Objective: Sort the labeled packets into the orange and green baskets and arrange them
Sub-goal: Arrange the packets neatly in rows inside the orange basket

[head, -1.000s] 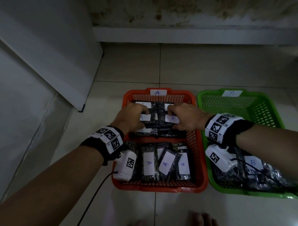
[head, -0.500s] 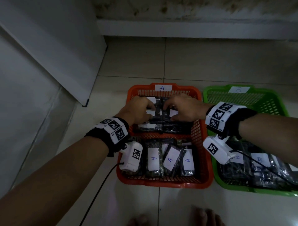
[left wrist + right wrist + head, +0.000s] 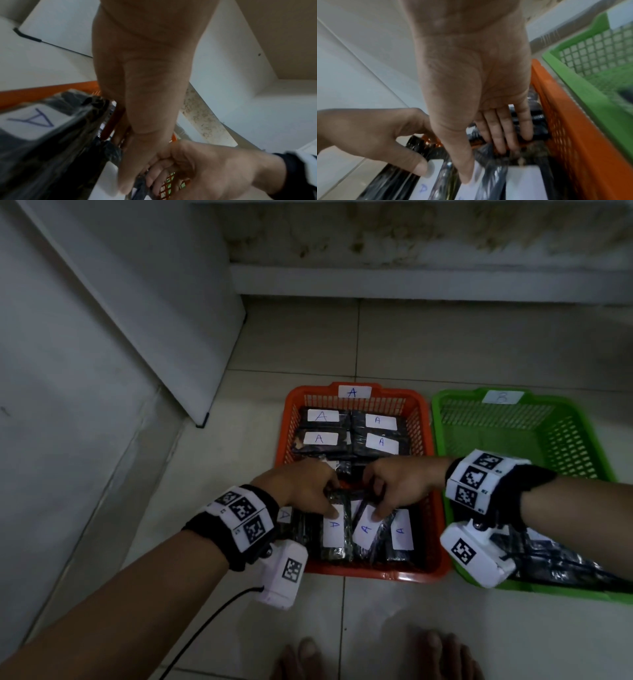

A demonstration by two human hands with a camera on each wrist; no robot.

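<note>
Both hands now off the four flat packets [image 3: 349, 433] at 12 o'clock of the orange basket [image 3: 419, 419]; left hand [image 3: 301, 486] and right hand [image 3: 397, 482] fingers pinching the leaning near-row packets [image 3: 337, 530] at 6 o'clock, so far row judged done, near row next; green basket [image 3: 582, 446] at 3 o'clock

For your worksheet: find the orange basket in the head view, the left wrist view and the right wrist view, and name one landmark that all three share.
Head: orange basket sits centre, left of the green basket.
Left wrist: only an orange rim strip at middle left, behind the left hand.
Right wrist: its mesh wall runs down the right side.
Shared landmark: the white A labels on the dark packets.
</note>
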